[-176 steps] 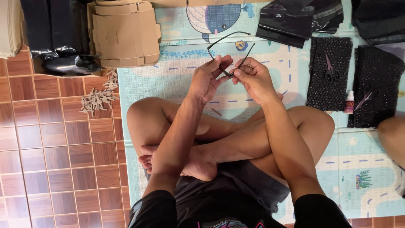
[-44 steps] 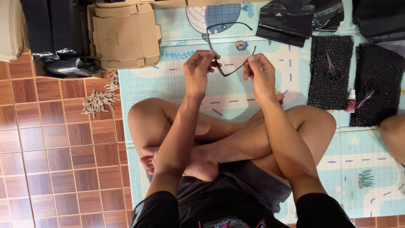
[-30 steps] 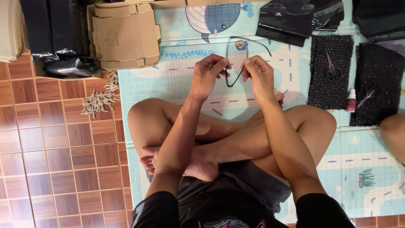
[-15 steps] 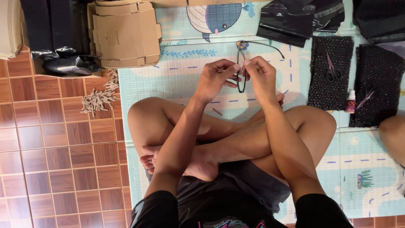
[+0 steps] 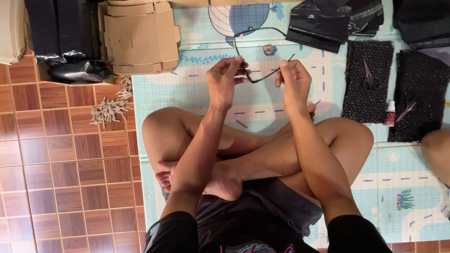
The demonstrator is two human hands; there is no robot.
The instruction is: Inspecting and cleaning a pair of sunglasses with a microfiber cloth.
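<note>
Seated person, viewed from above, legs crossed on a pale patterned play mat (image 5: 187,93) beside a brown tiled floor (image 5: 61,164). Both forearms extend forward over the knees. The left hand (image 5: 224,82) and right hand (image 5: 294,82) are raised above the mat, each pinching closed on one side of a thin black eyeglass frame (image 5: 253,51) held between them; the frame's loop rises away from the fingertips toward the far edge of the mat. To the left, small pale cardboard scraps (image 5: 110,107) lie at the mat's edge. To the right, two black bubble-wrap sheets (image 5: 365,79), each bearing scissors (image 5: 368,77), flank a small bottle (image 5: 390,114). Farther off: flat cardboard boxes (image 5: 138,35) and folded black plastic bags (image 5: 328,23). Another person's knee (image 5: 436,150) enters at right
</note>
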